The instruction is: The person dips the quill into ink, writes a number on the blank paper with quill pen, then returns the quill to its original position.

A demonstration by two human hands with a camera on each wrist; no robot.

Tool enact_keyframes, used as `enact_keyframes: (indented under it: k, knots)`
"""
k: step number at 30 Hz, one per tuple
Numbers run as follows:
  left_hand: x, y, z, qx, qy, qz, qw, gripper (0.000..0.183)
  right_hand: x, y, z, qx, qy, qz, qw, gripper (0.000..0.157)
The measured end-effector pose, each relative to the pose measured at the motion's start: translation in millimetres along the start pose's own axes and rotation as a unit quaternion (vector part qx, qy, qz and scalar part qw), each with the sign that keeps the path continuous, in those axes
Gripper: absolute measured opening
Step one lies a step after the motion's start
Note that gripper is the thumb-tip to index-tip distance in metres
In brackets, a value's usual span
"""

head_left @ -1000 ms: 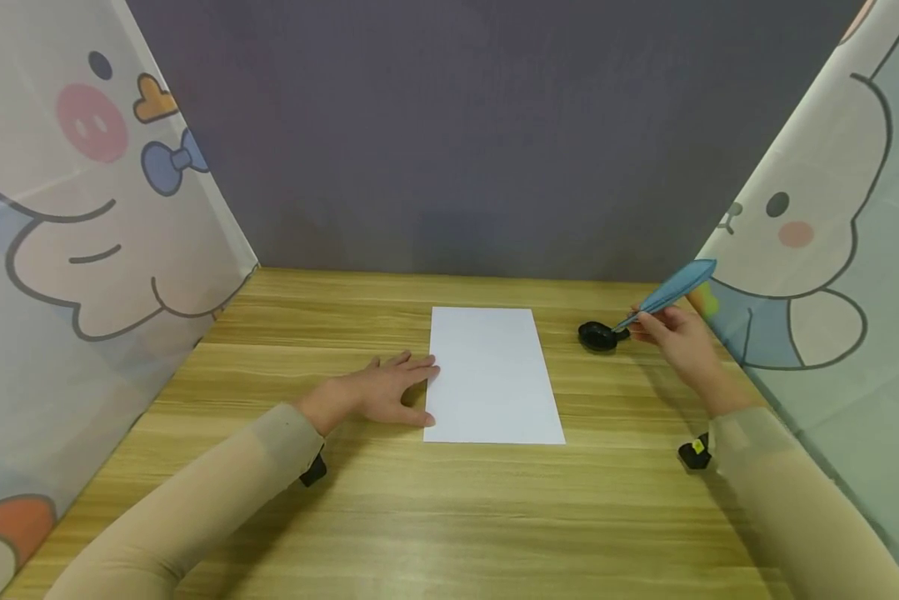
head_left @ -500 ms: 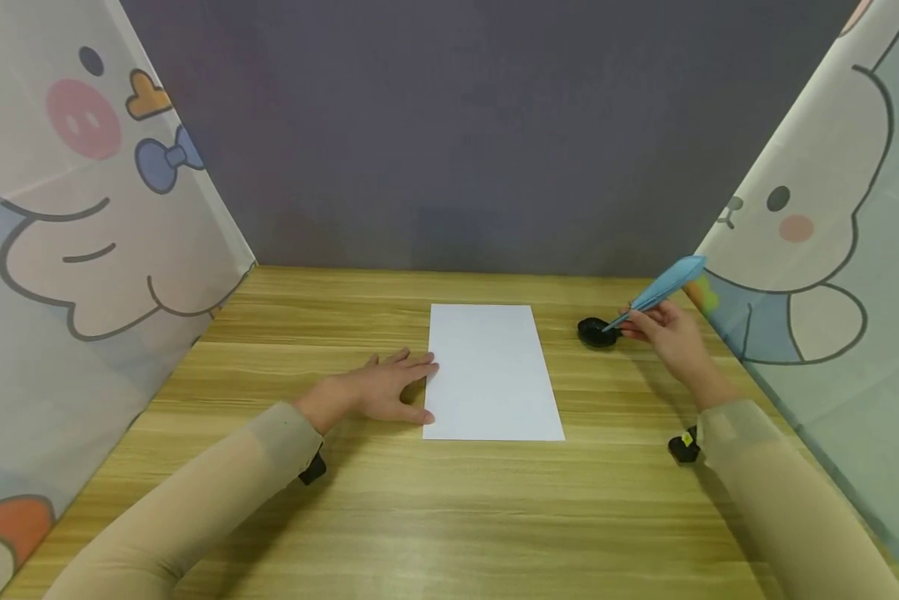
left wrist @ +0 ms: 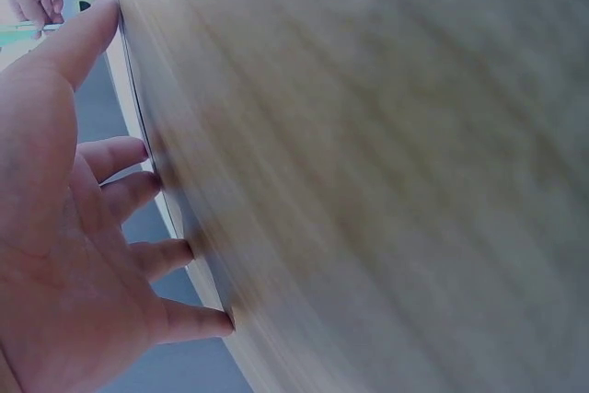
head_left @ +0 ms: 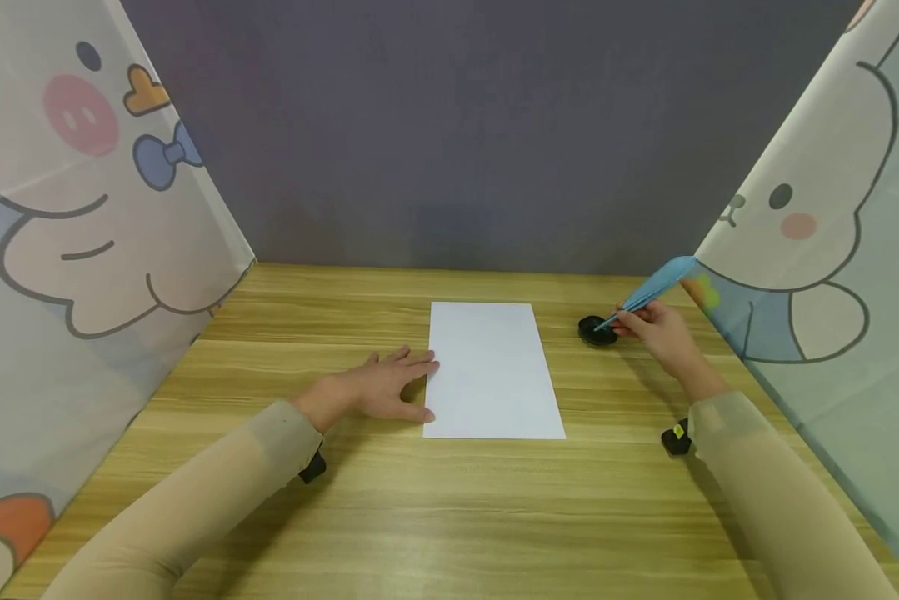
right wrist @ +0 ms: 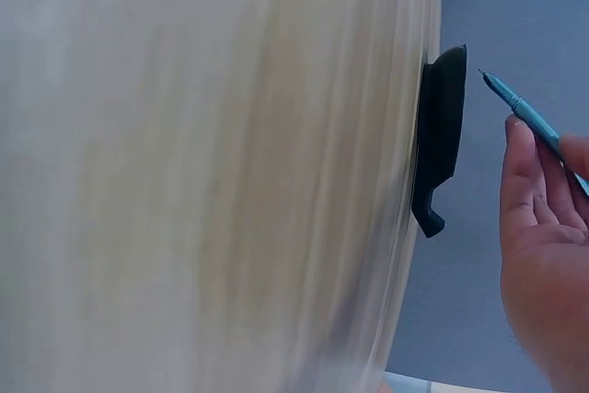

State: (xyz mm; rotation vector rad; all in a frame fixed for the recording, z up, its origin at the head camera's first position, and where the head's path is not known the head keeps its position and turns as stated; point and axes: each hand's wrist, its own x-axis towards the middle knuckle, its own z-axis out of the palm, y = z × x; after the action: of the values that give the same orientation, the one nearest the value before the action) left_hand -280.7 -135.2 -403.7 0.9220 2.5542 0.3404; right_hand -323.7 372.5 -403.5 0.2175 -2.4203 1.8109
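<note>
A white sheet of paper [head_left: 491, 369] lies in the middle of the wooden table [head_left: 449, 500]. My left hand [head_left: 386, 386] lies flat with spread fingers [left wrist: 120, 156] against the sheet's left edge. At the right, my right hand [head_left: 653, 323] pinches a blue feather quill [head_left: 647, 292], its nib just above a small black ink dish [head_left: 596, 332]. In the right wrist view the quill tip [right wrist: 515, 106] hangs a short way off the black dish [right wrist: 440, 140].
Cartoon-printed curtains stand on the left [head_left: 82, 225] and right [head_left: 824, 250], and a dark grey wall [head_left: 479, 133] closes the back. The table's near part shows bare wood between my two sleeves.
My right hand has brought the quill leftward and down, so its tip now sits over the ink dish. The left hand has stayed put on the paper's edge.
</note>
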Motion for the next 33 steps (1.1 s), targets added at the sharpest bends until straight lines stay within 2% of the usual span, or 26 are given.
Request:
enact_keyframes:
  k: [6,9,16,19,25,33]
  knots:
    - [1.8,-0.7,-0.5,0.005,-0.001,0.000,1.0000,0.099,2.8,1.4,-0.5,-0.009,-0.003,0.005,1.000,0.050]
    - [2.2,-1.0,-0.7,0.004,0.002,0.003,1.0000,0.099,2.8,1.2,-0.4,-0.012,-0.002,0.004,1.000,0.046]
    - [2.8,-2.3,-0.1,0.001,0.004,0.005,1.0000,0.099,3.8,2.1,-0.2,0.018,-0.004,-0.002,1.000,0.032]
    - [2.5,-2.6,0.5,0.002,0.003,0.004,1.0000,0.100,4.9,2.7,0.2,0.007,-0.001,0.000,1.000,0.032]
    - [0.7,-0.9,0.1,-0.001,-0.003,-0.001,1.0000,0.100,6.7,2.6,1.1,-0.042,0.003,0.017,0.999,0.044]
    - [-1.1,2.2,0.6,-0.002,0.000,-0.004,1.0000,0.100,8.7,3.7,1.3,-0.092,0.001,0.025,0.995,0.044]
